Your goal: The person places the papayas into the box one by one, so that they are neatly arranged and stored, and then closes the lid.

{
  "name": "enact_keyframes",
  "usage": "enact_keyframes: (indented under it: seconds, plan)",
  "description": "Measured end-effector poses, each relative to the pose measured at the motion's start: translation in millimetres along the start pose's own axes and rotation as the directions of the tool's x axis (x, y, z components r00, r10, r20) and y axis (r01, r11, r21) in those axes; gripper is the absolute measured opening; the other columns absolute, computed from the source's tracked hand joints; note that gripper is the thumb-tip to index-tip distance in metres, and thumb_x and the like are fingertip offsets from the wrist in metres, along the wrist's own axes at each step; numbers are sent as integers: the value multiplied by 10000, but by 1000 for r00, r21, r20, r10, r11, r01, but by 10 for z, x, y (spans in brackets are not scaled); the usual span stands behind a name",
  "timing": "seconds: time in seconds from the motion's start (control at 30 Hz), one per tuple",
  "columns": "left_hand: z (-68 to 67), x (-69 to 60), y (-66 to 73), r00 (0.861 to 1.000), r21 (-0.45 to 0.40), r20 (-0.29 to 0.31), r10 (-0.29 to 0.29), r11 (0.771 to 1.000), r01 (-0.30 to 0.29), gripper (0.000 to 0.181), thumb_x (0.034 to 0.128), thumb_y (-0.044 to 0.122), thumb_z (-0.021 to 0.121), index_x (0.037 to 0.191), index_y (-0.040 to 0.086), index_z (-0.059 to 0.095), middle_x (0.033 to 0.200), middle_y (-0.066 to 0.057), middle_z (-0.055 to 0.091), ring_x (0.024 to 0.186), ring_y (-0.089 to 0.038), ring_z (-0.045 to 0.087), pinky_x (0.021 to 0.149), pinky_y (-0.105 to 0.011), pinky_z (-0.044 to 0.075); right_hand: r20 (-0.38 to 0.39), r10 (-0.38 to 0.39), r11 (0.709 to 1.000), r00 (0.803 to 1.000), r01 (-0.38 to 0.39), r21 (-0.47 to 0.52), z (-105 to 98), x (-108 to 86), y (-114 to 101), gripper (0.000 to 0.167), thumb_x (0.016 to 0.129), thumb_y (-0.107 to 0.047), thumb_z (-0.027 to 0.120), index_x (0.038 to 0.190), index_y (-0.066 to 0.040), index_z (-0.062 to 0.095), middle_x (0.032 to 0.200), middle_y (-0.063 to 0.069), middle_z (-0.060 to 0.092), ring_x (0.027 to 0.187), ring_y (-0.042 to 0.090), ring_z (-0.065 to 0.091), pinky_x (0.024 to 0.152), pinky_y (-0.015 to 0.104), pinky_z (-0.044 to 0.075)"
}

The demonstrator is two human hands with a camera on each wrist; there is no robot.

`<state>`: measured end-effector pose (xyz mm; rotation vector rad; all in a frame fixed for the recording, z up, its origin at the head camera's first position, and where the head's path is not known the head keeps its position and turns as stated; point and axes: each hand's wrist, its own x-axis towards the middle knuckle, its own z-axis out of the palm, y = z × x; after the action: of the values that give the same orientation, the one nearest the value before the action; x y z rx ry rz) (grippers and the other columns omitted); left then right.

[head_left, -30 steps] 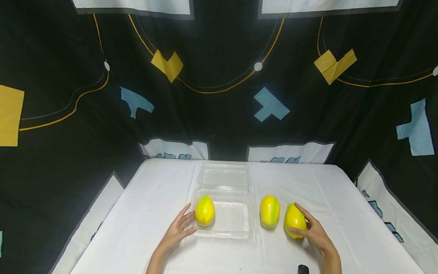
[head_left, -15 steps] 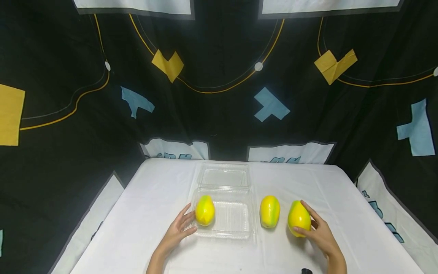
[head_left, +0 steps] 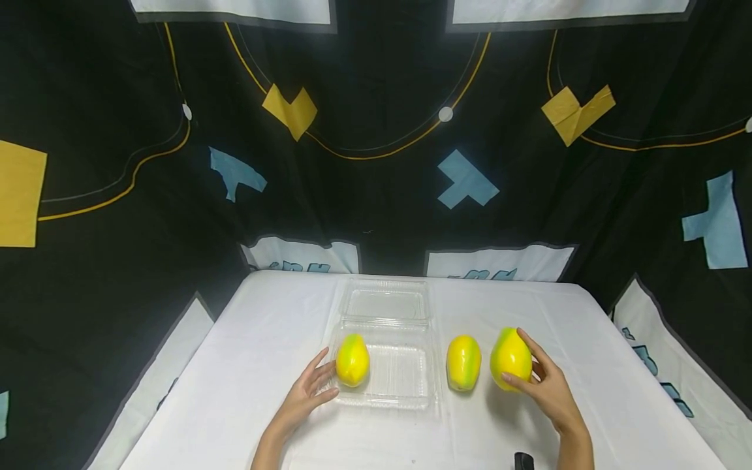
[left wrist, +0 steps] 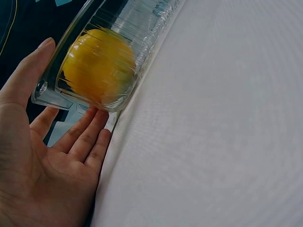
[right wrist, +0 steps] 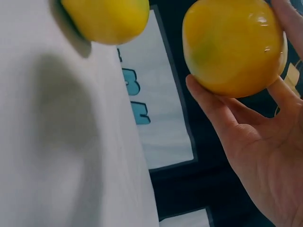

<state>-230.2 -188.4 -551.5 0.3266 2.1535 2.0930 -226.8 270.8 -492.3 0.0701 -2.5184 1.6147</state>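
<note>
My right hand (head_left: 548,390) holds a glossy yellow fruit with a green tinge (head_left: 508,360) between thumb and fingers, raised above the white table, its shadow below. In the right wrist view the fingers wrap the underside and side of this held fruit (right wrist: 232,47). A second yellow fruit with a green stripe (head_left: 463,363) lies on the cloth just left of it. A third yellow fruit (head_left: 352,361) sits in the left side of an open clear plastic clamshell box (head_left: 405,399). Beside that box, my left hand (head_left: 298,399) has its fingers extended, fingertips at the box wall (left wrist: 125,101).
The box's lid (head_left: 384,304) lies folded back toward the far edge of the white-covered table (head_left: 282,307). A small black object (head_left: 523,461) shows at the front edge near the right forearm. Dark cloth with yellow and blue patches hangs behind.
My right hand has lifted the yellow fruit off the table, first slightly right, then upward. The left hand, the box and the other two fruits stay where they were.
</note>
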Motion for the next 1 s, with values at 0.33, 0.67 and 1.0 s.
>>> enact_keyframes:
  seconds: [0.33,0.67,1.0]
  plan:
    - [7,1,-15,1000,4,-19,-9,1000,10,767,839,78,663,1453,286,251,1418,-131,382,1315,-311,325,1067,-495,242,-37,-142,981,989,146,129,104,-8,-446,818,779,-148,751,1453,-246,298,1470,91,282,1167,138,439,851,138,450]
    - [7,-2,2,1000,-5,-11,-2,1000,2,767,842,85,661,1451,299,247,1423,-124,374,1318,-308,320,1058,-499,265,-59,-259,956,964,264,126,339,25,-806,816,768,-104,756,1437,-273,321,1470,29,298,1261,337,384,983,510,369]
    - [7,0,29,1000,0,-8,-6,1000,6,782,839,72,661,1461,264,229,1425,-136,369,1318,-309,319,1053,-499,271,-15,-279,944,960,277,182,572,-27,-1156,806,762,-50,746,1440,-136,318,1467,124,286,1247,398,385,973,566,353]
